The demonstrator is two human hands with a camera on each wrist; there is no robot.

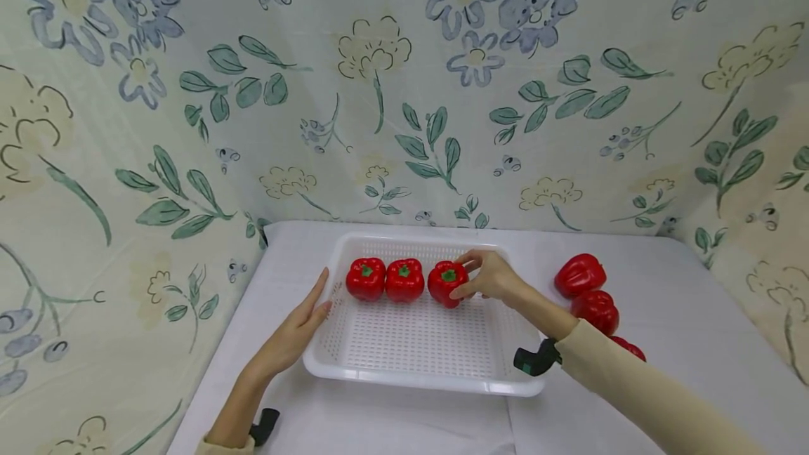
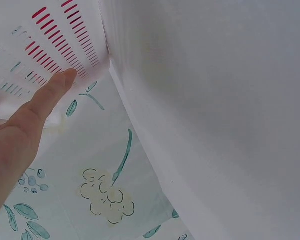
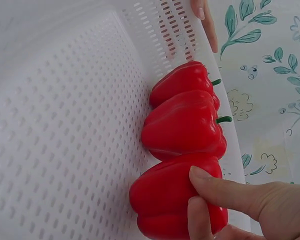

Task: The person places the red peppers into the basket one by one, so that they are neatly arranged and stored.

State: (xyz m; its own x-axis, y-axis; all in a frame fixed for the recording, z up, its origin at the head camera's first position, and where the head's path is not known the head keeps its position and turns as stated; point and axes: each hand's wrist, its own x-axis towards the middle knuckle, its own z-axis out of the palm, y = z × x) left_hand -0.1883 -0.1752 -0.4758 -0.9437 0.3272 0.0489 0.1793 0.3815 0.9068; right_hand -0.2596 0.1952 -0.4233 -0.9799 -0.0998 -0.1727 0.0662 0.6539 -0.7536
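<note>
My right hand [image 1: 491, 274] grips a red bell pepper [image 1: 446, 284] inside the white perforated basket [image 1: 420, 383]. In the right wrist view, the thumb and fingers lie around that pepper [image 3: 172, 192], near its stem end. Beside it, along the basket's far side, stand a second bell pepper [image 1: 405, 280] and a third bell pepper [image 1: 366, 279], green stems upward. My left hand [image 1: 292, 332] rests against the basket's left side with its fingers straight. From the left wrist, a finger lies along the slotted wall [image 2: 85, 55], with red showing through the slots.
To the right of the basket, more red bell peppers lie on the white-covered table [image 1: 682, 343] in a slanting row: one at the back [image 1: 580, 274], one in the middle [image 1: 595, 311], and one partly hidden by the right forearm [image 1: 627, 347]. A floral cloth [image 1: 392, 125] hangs behind.
</note>
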